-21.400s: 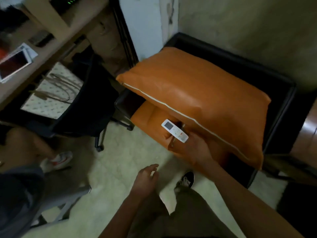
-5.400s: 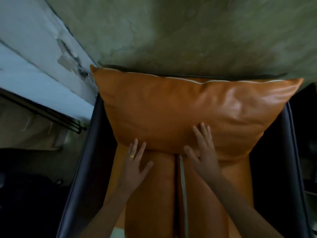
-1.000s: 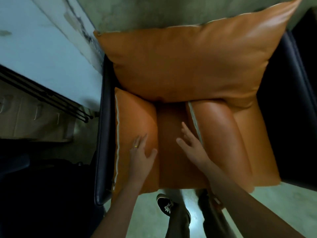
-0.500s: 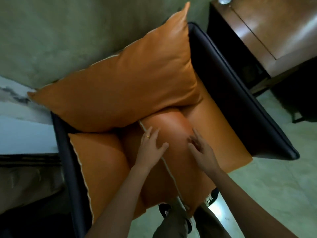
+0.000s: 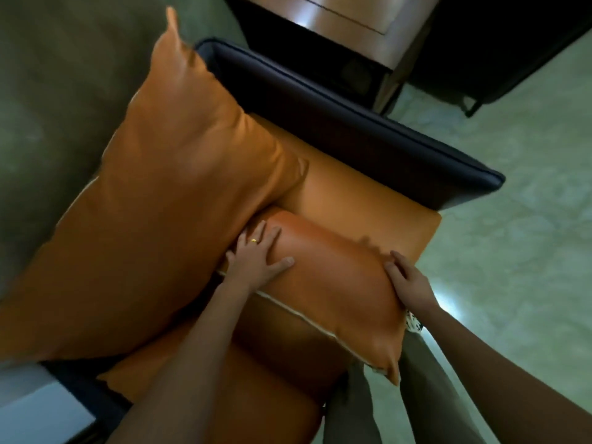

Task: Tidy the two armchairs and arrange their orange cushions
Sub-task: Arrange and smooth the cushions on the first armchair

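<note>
Spread apart since before, the left hand (image 5: 256,256) lies flat, fingers splayed, and the right hand (image 5: 408,282) presses open-fingered on the small cushion (image 5: 333,283) lying between them.

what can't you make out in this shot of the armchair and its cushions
Head view, the only one:
- seat cushion: middle hidden under the small cushion and both forearms.
- armchair arm at lower left: mostly behind the back cushion.
- patterned scrap by the right hand: too small, half covered by the small cushion.
- dark shape top right: cut by the edge; second armchair or not, unclear.
</note>
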Demonstrator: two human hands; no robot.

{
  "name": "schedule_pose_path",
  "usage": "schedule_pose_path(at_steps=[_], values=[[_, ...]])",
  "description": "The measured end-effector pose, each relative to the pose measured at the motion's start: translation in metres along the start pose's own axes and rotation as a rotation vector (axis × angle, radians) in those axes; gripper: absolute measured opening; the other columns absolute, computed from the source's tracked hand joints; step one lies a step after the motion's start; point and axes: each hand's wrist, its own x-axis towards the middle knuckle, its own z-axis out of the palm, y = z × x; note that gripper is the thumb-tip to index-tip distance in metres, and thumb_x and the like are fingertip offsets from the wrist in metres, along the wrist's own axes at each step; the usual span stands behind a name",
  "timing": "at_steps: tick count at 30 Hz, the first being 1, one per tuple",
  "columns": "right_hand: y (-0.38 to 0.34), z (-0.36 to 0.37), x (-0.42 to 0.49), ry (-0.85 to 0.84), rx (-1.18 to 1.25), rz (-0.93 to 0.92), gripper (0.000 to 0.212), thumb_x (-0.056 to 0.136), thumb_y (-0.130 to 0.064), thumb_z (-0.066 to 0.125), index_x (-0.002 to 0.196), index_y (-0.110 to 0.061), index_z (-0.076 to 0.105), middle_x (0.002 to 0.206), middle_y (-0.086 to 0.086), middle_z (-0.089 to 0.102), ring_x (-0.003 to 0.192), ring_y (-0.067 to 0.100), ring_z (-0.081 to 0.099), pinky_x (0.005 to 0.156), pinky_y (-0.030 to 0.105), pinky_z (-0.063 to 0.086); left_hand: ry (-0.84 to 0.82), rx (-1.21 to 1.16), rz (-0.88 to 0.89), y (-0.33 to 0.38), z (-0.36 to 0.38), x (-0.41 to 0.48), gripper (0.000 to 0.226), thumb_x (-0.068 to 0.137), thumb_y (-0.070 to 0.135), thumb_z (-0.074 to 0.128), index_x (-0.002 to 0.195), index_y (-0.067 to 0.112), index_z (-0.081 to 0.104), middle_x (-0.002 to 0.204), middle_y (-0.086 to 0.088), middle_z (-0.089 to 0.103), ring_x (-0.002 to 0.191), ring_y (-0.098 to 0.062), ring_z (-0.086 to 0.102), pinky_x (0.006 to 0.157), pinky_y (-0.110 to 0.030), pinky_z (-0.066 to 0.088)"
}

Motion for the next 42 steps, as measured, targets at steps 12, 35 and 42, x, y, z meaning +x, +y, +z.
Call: schedule_pose_path(at_steps=[12,35,42], values=[[0.026,0.017,0.007,0.197,0.352,0.207,0.062,0.087,-0.060,0.062,0.141,-0.030,0.054,0.161,0.006,0.022,0.139,0.037,0.040,0.113,0.050,0.038,0.073,-0.067,-0.074,0.000,-0.005,0.054,0.095,0.078,0.085,0.045,0.157,0.040,0.019,0.166,0.001,0.018,0.144,-0.036,0.032,0.111,-0.058,0.034],[0.036,-0.044,-0.029,0.335,0.505,0.037,0.061,0.084,-0.043,0.077,0.140,-0.043,0.052,0.150,-0.007,0.045,0.126,0.017,0.051,0.101,0.037,0.048,0.153,-0.168,0.019,0.005,0.046,-0.005,0.095,0.066,0.093,0.037,0.152,0.053,0.024,0.166,0.005,0.013,0.143,-0.032,0.020,0.112,-0.055,0.031],[0.068,-0.093,-0.024,0.313,0.588,0.045,0.054,0.088,-0.041,0.073,0.135,-0.057,0.050,0.158,-0.015,0.033,0.135,0.017,0.042,0.108,0.045,0.044,0.049,-0.214,0.106,0.022,0.045,0.004,0.084,0.085,0.075,0.052,0.157,0.045,0.018,0.167,0.003,0.012,0.149,-0.030,0.015,0.118,-0.050,0.023]])
